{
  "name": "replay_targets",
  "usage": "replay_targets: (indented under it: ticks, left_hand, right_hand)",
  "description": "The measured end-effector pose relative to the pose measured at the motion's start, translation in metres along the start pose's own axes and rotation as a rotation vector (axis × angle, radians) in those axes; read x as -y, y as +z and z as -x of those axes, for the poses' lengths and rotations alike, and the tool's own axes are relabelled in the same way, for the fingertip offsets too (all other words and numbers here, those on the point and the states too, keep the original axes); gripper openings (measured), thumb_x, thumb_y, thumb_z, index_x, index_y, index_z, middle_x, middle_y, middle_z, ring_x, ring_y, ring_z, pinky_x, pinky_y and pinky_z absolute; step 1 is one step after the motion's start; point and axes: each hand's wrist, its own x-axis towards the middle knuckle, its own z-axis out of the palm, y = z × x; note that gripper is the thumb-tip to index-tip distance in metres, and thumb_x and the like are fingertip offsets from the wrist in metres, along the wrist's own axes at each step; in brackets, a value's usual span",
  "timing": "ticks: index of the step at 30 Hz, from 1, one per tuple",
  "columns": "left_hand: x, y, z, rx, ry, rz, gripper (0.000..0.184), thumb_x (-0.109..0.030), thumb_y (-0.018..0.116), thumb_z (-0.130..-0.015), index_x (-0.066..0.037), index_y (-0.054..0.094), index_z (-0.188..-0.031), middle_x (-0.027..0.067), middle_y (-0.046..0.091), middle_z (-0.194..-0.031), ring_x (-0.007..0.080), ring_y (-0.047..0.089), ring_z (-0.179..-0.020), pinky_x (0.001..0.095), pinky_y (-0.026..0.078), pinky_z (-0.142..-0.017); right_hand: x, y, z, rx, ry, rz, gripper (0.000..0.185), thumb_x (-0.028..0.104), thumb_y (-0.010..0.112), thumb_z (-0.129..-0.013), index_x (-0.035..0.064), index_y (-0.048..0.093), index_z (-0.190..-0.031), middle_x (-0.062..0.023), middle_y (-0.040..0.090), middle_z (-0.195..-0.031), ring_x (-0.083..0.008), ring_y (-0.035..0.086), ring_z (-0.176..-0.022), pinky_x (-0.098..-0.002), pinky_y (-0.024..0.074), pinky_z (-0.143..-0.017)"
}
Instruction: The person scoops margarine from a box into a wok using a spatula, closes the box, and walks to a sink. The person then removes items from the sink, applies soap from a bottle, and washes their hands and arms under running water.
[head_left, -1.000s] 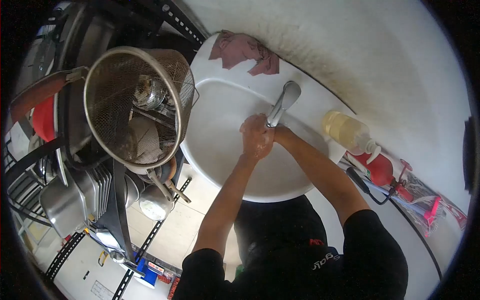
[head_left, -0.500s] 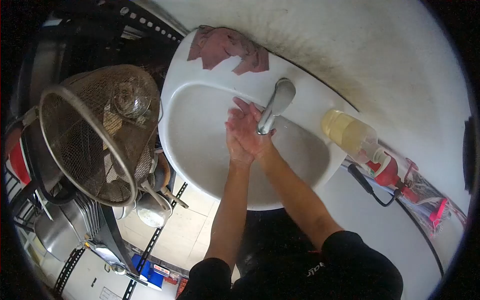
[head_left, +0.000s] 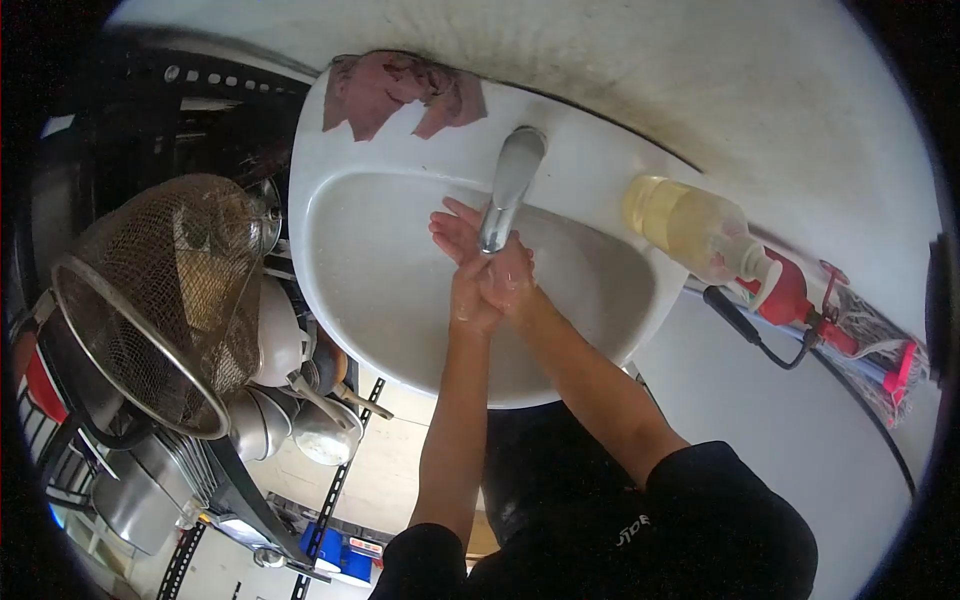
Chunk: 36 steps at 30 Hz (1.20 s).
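Both my hands are together under the chrome faucet, over the white sink. My left hand is wrapped round the lower part of my right hand, near the wrist. The fingers of my right hand are stretched out toward the upper left, partly hidden behind the spout. The skin looks wet, but I cannot clearly make out a stream of water.
A reddish cloth lies on the sink's back rim. At the right rim rests a bottle of yellowish liquid, beside a red pump-like object. A large wire strainer and several pans crowd the left.
My left hand has shifted from the right palm down toward the right wrist. The view has tilted, so the sink and faucet sit further left.
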Motion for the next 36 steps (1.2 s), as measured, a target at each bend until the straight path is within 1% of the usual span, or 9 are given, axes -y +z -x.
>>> replay_targets:
  ticks: [3, 6, 10, 16, 19, 23, 26, 29, 36]
  left_hand:
    - [-0.008, -0.016, -0.018, 0.056, 0.159, -0.129, 0.018, -0.020, 0.057, -0.089, -0.007, 0.051, -0.101, 0.0082, 0.059, -0.091, 0.0212, 0.061, -0.081, 0.0354, 0.053, -0.071]
    - [-0.011, -0.008, -0.022, -0.105, 0.214, -0.349, 0.016, -0.021, 0.054, -0.091, -0.006, 0.053, -0.094, 0.0067, 0.059, -0.080, 0.0204, 0.060, -0.070, 0.0343, 0.054, -0.063]
    - [-0.006, -0.046, -0.062, -0.322, 0.549, -0.713, 0.015, -0.019, 0.048, -0.094, -0.007, 0.053, -0.087, 0.0021, 0.050, -0.068, 0.0120, 0.049, -0.055, 0.0275, 0.041, -0.047]
    - [0.003, 0.002, -0.017, -0.234, 0.213, -0.445, 0.008, -0.010, 0.050, -0.088, -0.007, 0.048, -0.081, -0.0015, 0.042, -0.066, 0.0059, 0.039, -0.056, 0.0228, 0.033, -0.049]
    - [0.015, -0.014, -0.022, 0.153, 0.133, -0.024, 0.007, -0.006, 0.054, -0.083, -0.008, 0.050, -0.089, 0.0026, 0.049, -0.080, 0.0119, 0.051, -0.072, 0.0259, 0.044, -0.066]
    - [0.011, 0.047, 0.016, 0.263, -0.022, 0.228, 0.028, -0.014, 0.052, -0.088, -0.005, 0.052, -0.115, 0.0107, 0.055, -0.111, 0.0257, 0.050, -0.111, 0.0398, 0.040, -0.097]
    - [0.008, 0.063, 0.026, 0.334, -0.083, 0.351, 0.038, -0.027, 0.045, -0.094, -0.004, 0.051, -0.124, 0.0156, 0.054, -0.122, 0.0319, 0.043, -0.124, 0.0445, 0.033, -0.107]
    - [0.008, 0.076, 0.034, 0.356, -0.149, 0.386, 0.043, -0.031, 0.038, -0.097, -0.003, 0.051, -0.126, 0.0183, 0.052, -0.127, 0.0344, 0.039, -0.128, 0.0459, 0.032, -0.109]
    - [0.040, 0.107, 0.052, 0.372, -0.279, 0.280, 0.042, -0.029, 0.035, -0.098, 0.002, 0.054, -0.119, 0.0196, 0.057, -0.119, 0.0360, 0.048, -0.121, 0.0430, 0.038, -0.104]
  right_hand:
    - [-0.028, -0.026, -0.007, 0.179, -0.058, -0.165, 0.037, 0.015, 0.046, -0.090, -0.0079, 0.050, -0.119, -0.0231, 0.060, -0.110, -0.0312, 0.058, -0.104, -0.0370, 0.0436, -0.093]
    - [-0.033, -0.034, 0.005, -0.159, -0.319, 0.800, 0.034, 0.012, 0.047, -0.090, -0.0070, 0.051, -0.118, -0.0225, 0.061, -0.109, -0.0336, 0.059, -0.101, -0.0379, 0.0449, -0.091]
    - [0.015, -0.015, 0.067, 0.027, -0.405, 1.165, 0.025, 0.009, 0.049, -0.090, -0.0039, 0.054, -0.112, -0.0225, 0.062, -0.101, -0.0337, 0.060, -0.095, -0.0389, 0.0467, -0.085]
    - [0.123, 0.010, 0.159, 0.405, -0.757, 1.700, 0.015, 0.008, 0.061, -0.084, 0.0004, 0.060, -0.096, -0.0151, 0.065, -0.091, -0.0279, 0.063, -0.082, -0.0371, 0.0513, -0.074]
    - [0.164, 0.028, 0.186, 0.561, -0.949, 1.909, 0.013, 0.008, 0.064, -0.080, 0.0035, 0.061, -0.092, -0.0123, 0.065, -0.086, -0.0219, 0.063, -0.074, -0.0329, 0.0521, -0.062]
    - [0.205, 0.027, 0.197, 0.618, -1.271, 2.031, 0.015, 0.012, 0.067, -0.076, 0.0055, 0.063, -0.089, -0.0096, 0.061, -0.088, -0.0170, 0.059, -0.079, -0.0313, 0.0511, -0.063]
    - [0.230, 0.041, 0.185, 0.312, -1.401, 2.152, 0.010, 0.012, 0.060, -0.081, 0.0046, 0.063, -0.087, -0.0131, 0.061, -0.089, -0.0234, 0.058, -0.085, -0.0378, 0.0485, -0.074]
    - [0.239, 0.037, 0.163, 0.149, -1.041, 1.732, 0.017, 0.012, 0.048, -0.085, 0.0017, 0.062, -0.086, -0.0176, 0.060, -0.089, -0.0313, 0.055, -0.089, -0.0429, 0.0432, -0.082]
    - [0.223, 0.043, 0.163, -0.222, -0.795, 1.690, 0.027, 0.016, 0.040, -0.087, -0.0016, 0.061, -0.084, -0.0227, 0.060, -0.085, -0.0377, 0.056, -0.085, -0.0444, 0.0426, -0.081]
